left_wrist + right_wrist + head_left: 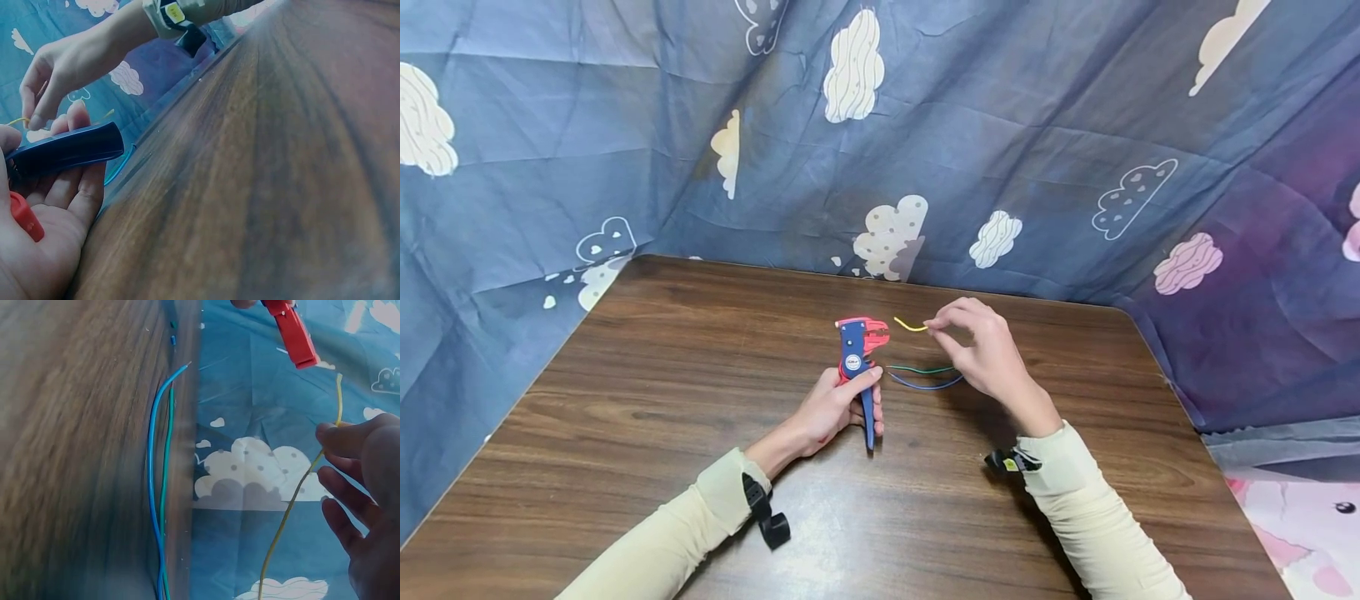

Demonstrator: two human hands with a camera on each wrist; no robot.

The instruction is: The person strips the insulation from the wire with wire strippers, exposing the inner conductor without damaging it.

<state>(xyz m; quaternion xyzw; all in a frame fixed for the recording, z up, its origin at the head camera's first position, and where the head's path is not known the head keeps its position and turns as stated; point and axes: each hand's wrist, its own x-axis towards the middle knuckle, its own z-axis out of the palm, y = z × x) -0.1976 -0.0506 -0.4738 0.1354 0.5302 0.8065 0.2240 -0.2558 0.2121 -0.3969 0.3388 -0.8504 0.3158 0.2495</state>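
Observation:
My left hand [831, 408] grips the handles of a wire stripper [853, 340] with a blue body and red jaws, which point toward the right. In the left wrist view its blue handle [69, 150] lies across the curled fingers, with a red handle part [26, 217] against the palm. Between thumb and forefinger, my right hand [988, 350] pinches a yellow wire [910, 326]. The wire's free end points at the jaws, a short gap apart from them. In the right wrist view, the rest of the yellow wire [281, 525] trails down past the fingers.
A green wire [921, 370] and a blue wire [925, 387] lie on the brown wooden table [662, 400] below the right hand. Small blue and green bits [173, 340] lie near their ends. A cloud-patterned cloth [775, 167] hangs behind the table.

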